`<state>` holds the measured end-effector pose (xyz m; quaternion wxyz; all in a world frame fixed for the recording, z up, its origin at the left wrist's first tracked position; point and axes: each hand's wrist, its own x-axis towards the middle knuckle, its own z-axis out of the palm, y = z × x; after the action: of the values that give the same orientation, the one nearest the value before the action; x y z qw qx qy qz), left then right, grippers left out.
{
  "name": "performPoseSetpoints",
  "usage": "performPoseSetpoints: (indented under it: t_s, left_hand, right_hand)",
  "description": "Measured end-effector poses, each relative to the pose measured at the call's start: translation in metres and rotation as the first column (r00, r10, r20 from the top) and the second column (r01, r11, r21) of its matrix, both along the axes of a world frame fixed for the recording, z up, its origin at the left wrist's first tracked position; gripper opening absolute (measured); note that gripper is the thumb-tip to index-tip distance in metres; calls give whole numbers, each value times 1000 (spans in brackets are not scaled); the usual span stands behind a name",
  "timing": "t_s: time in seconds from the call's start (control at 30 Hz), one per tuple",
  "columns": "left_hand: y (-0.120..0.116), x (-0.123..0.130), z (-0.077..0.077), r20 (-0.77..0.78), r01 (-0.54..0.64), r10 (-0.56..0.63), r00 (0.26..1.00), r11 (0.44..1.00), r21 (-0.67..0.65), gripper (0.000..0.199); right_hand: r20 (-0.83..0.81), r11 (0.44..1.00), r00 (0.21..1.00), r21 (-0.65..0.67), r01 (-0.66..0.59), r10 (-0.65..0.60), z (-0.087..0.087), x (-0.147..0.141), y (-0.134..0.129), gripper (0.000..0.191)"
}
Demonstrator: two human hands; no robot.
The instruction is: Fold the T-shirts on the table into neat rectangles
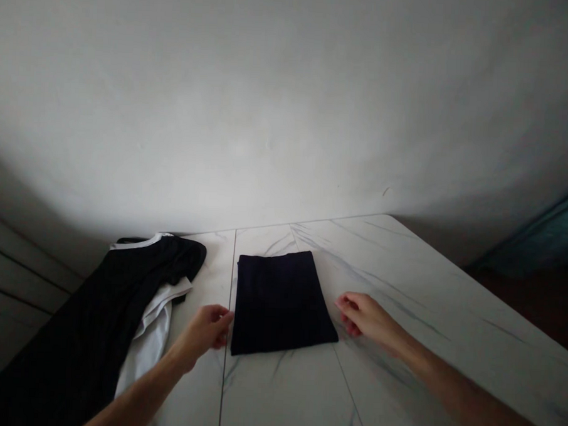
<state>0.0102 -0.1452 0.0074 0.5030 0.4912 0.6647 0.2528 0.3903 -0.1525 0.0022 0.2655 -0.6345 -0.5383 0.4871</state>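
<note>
A dark navy or black garment (pixel 282 304), folded into a neat flat square, lies on the white marbled table. At its left edge is my left hand (pixel 206 332), fingers curled and thumb tip at the cloth's side; whether they touch I cannot tell. My right hand (pixel 358 313) is just off the right edge, a small gap from the cloth, with its fingers curled together and nothing seen in them. What kind of garment it is does not show in its folded form.
To the left, a black shirt with a white collar band (pixel 141 243) lies loosely spread, with a white garment (pixel 151 333) partly under it. The marbled table (pixel 431 301) meets a pale wall (pixel 269 112) at the back. Teal fabric (pixel 542 230) shows beyond its right edge.
</note>
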Motion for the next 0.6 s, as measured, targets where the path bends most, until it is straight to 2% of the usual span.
performPoseSetpoints:
  t_s: [0.07,0.17,0.33,0.47,0.6]
  left_hand:
    - [-24,1,0,72,-19,28,997,993,-117,56]
    - [-39,7,7,165,-68,98,981,981,-179,56]
    - [-39,14,17,285,-125,206,936,953,-277,36]
    - [-44,17,19,318,-116,242,917,923,-367,19]
    - [-48,23,20,353,-140,279,893,917,-372,11]
  right_hand:
    - [-71,992,997,-125,-20,11,3,-6,-28,40]
    - [-152,974,988,-226,2,-37,7,-19,-49,29]
    - [-263,962,945,-238,133,-196,6,-31,-54,8]
    - [-344,950,912,-286,126,-224,3,-34,-54,13]
    - [-378,948,886,-269,171,-267,2,-38,-54,16]
